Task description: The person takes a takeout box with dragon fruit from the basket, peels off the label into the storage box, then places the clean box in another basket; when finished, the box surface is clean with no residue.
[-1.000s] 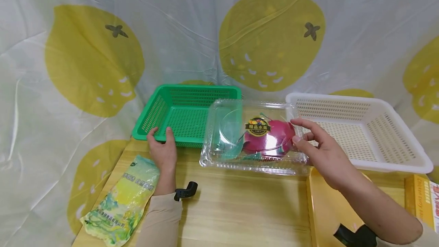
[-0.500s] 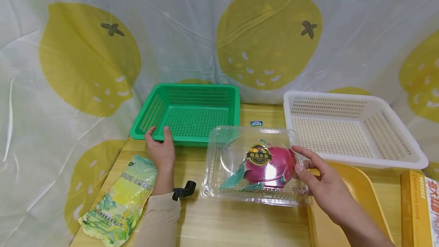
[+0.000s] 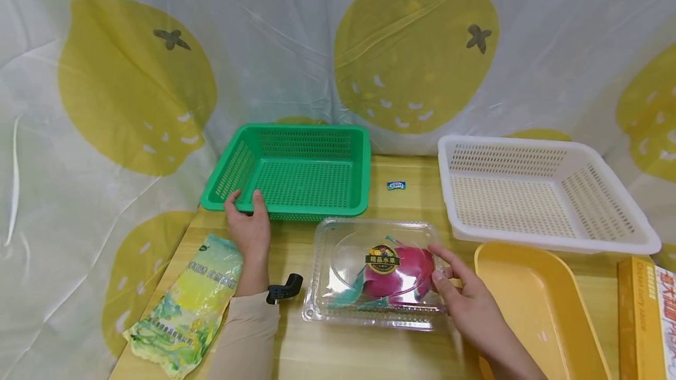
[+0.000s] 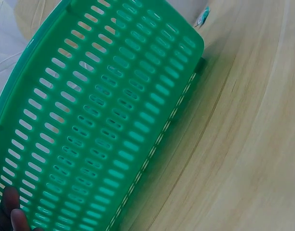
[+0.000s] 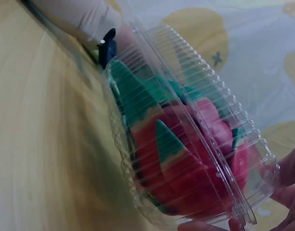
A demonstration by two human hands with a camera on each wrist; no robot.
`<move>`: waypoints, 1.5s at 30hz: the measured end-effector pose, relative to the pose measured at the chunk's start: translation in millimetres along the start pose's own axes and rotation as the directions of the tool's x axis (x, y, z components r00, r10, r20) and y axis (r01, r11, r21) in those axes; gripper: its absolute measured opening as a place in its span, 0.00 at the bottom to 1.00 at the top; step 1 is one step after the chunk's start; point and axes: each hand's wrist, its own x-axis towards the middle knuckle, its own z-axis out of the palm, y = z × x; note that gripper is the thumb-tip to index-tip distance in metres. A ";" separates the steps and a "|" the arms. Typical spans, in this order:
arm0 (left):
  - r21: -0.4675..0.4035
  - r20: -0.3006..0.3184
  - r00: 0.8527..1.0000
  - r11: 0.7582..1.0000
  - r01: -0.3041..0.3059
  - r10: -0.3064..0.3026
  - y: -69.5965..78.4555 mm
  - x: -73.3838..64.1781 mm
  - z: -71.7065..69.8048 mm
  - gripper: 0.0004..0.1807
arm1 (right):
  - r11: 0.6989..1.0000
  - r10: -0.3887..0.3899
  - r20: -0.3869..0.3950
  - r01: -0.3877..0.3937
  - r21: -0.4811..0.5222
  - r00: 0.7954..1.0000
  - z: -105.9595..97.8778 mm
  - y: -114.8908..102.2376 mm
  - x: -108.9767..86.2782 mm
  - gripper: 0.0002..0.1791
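My right hand point(image 3: 467, 298) holds a clear plastic fruit box point(image 3: 338, 277) by its right side, thumb and fingers at the edge. Inside the box lies a pink-red dragon fruit point(image 5: 181, 178) with green leaf tips; the lid carries a round black label. In the right wrist view the box appears tilted close over the wooden table. My left hand point(image 3: 249, 233) grips the near rim of a green perforated basket point(image 3: 364, 172) at its left part. Fingertips point(image 4: 20, 220) show against the basket's outer wall in the left wrist view.
A white perforated basket point(image 3: 533, 245) stands at the back right. A yellow tray point(image 3: 533, 304) lies in front of it, beside a yellow curry box point(image 3: 639, 315). A green-yellow bag point(image 3: 187, 304) rests at left. A small blue packet point(image 3: 396, 185) sits between the baskets.
My right hand has brought the fruit box down and toward me, then slightly left, uncovering the small packet and the green basket's right end. My left hand stays at the rim.
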 end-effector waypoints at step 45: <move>0.284 0.686 0.727 0.933 -0.222 -0.035 80.5 -87.6 -54.8 0.35 | 0.675 -0.529 0.303 0.609 -0.417 0.793 -19.4 -60.4 65.7 0.19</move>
